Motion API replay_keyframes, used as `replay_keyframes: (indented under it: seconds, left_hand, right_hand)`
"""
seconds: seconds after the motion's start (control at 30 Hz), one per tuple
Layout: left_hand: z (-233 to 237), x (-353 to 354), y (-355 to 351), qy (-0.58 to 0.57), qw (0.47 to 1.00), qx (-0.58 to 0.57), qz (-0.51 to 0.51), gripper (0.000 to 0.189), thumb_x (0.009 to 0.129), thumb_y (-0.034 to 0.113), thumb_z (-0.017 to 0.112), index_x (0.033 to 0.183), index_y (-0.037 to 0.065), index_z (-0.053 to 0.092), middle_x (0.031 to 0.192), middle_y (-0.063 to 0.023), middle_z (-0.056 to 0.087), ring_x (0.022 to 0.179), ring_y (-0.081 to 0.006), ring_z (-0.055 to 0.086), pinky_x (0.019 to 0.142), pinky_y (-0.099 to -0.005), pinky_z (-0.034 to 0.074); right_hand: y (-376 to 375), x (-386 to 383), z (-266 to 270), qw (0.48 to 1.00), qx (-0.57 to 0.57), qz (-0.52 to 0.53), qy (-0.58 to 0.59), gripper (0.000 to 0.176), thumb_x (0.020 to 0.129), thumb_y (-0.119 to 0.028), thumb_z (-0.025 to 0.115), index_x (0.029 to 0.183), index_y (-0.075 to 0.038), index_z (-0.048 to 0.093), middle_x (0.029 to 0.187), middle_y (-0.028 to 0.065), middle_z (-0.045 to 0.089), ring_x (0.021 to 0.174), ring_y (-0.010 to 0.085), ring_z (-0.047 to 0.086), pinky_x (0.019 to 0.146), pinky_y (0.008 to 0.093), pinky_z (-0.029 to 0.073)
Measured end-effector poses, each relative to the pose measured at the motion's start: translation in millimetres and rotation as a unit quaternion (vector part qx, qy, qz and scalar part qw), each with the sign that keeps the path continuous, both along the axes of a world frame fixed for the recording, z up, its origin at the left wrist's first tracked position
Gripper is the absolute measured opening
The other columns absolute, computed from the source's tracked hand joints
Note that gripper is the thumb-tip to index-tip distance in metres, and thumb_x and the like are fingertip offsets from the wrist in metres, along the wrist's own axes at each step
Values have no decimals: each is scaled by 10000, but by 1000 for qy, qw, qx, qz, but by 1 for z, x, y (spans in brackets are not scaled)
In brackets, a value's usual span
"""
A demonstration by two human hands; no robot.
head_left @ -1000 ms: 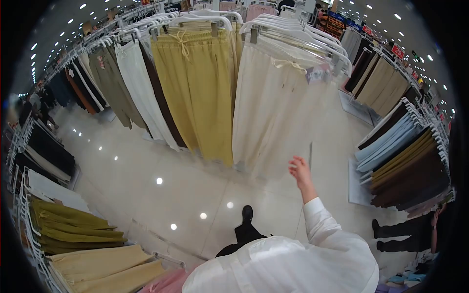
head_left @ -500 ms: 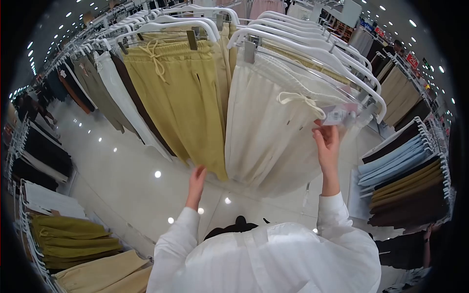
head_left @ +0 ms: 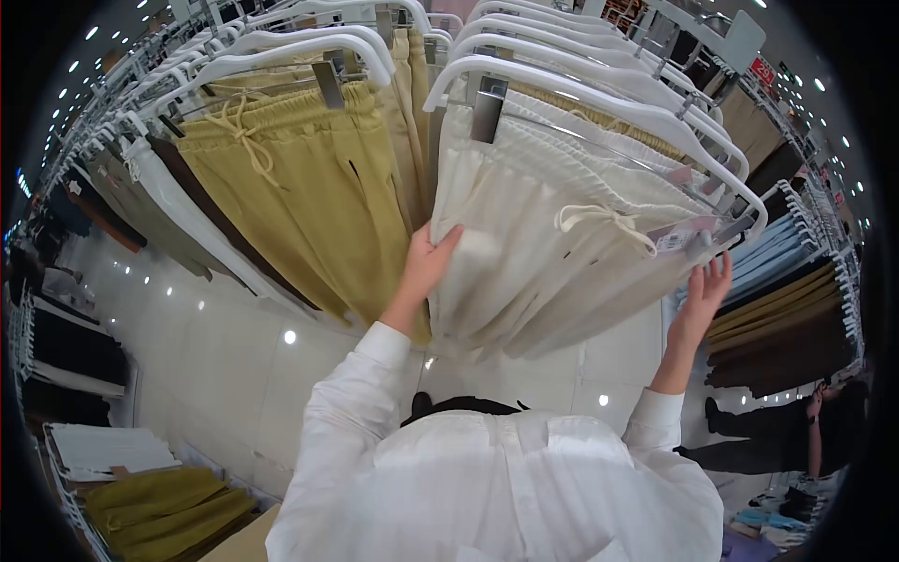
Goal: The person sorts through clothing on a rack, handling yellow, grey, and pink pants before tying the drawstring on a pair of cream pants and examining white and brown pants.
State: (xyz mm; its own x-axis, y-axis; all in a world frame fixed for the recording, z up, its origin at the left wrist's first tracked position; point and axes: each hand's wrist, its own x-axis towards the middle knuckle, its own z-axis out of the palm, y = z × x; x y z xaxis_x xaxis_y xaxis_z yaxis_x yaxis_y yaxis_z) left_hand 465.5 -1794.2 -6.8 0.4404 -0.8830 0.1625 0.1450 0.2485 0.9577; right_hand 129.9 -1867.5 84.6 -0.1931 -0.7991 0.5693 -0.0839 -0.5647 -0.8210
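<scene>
Cream trousers (head_left: 524, 215) with a drawstring bow hang from a white clip hanger (head_left: 599, 89) at the centre. My left hand (head_left: 432, 258) is at their left edge, thumb and fingers closed on the cream cloth. Near the clip at the right end of the waistband, my right hand (head_left: 704, 292) is raised with its fingers apart, holding nothing. A clear tag (head_left: 676, 238) with a white label hangs by that clip. Olive-yellow trousers (head_left: 300, 178) hang on another hanger to the left.
More white hangers crowd the rail behind. Folded-over trousers hang on a rack (head_left: 782, 300) at the right, where a person in dark clothes (head_left: 768, 440) stands. Olive garments (head_left: 164, 506) lie at the lower left. Glossy floor (head_left: 225, 375) shows below the rail.
My left hand has moved up and right onto the cream trousers. My right hand has left the tag and shifted right and slightly down. The view is closer to the rail.
</scene>
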Motion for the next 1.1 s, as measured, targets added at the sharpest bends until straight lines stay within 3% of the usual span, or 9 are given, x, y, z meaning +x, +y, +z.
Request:
replay_keyframes:
  seconds: [0.1,0.23,0.47,0.67,0.73,0.83,0.97,1.03,1.1]
  left_hand:
    - [3,20,13,69,998,-3,4,227,827,116,574,998,-33,562,895,-40,617,779,-84,557,709,-224,442]
    - [16,45,28,51,998,-28,-16,189,830,118,567,951,-26,587,854,-27,619,736,-62,548,668,-208,436]
    - [31,93,52,110,991,-72,-25,191,856,136,528,930,-25,598,817,-14,616,709,-54,536,638,-199,425]
    - [40,119,51,-34,996,-61,-46,180,850,130,535,906,-30,596,823,-22,595,739,-80,532,673,-215,422]
    - [31,127,42,-238,959,-144,50,173,822,111,561,934,-19,582,915,-73,558,881,-140,505,768,-261,401]
    - [39,138,43,-298,908,-159,250,257,794,96,588,1031,12,537,1036,-118,488,991,-206,440,859,-313,347]
    - [45,195,53,-179,848,-93,490,592,797,113,590,1290,57,268,1299,-141,283,1204,-237,308,993,-342,247]
    - [38,228,51,-206,849,-85,478,651,793,121,596,1315,54,214,1331,-152,234,1240,-245,251,1010,-342,218]
    - [23,250,39,-232,850,-77,467,711,789,128,603,1340,51,159,1363,-163,184,1276,-254,195,1027,-342,190]
  right_hand:
    - [-10,2,-23,982,84,156,-62,494,868,-110,475,1306,-48,255,1248,98,378,1161,166,355,983,307,251]
    - [-19,5,-50,965,153,182,-112,340,900,-175,453,1196,-14,401,1100,78,522,990,147,512,838,276,417]
    - [-20,18,-41,982,96,51,-156,300,909,-197,447,1142,-9,464,1031,60,564,886,129,557,761,250,452]
    - [-14,21,-37,988,72,30,-137,296,905,-212,459,1116,-6,488,1003,58,575,860,126,558,729,249,447]
    - [-11,21,-43,985,124,24,-121,282,906,-209,455,1101,-9,496,1013,58,566,879,123,543,754,245,434]
    - [-5,15,-50,995,86,-33,-33,298,901,-197,466,1122,4,467,1014,64,548,879,118,518,782,247,413]
    - [13,11,-53,963,-92,-251,28,218,858,-82,517,1035,14,433,920,69,516,829,137,489,758,251,402]
    - [45,46,-32,948,-172,-262,54,136,851,-39,500,963,-3,432,898,76,510,825,154,495,746,248,402]
    - [74,77,-25,968,-194,-127,98,131,846,14,449,974,-11,447,854,84,518,807,159,508,736,255,411]
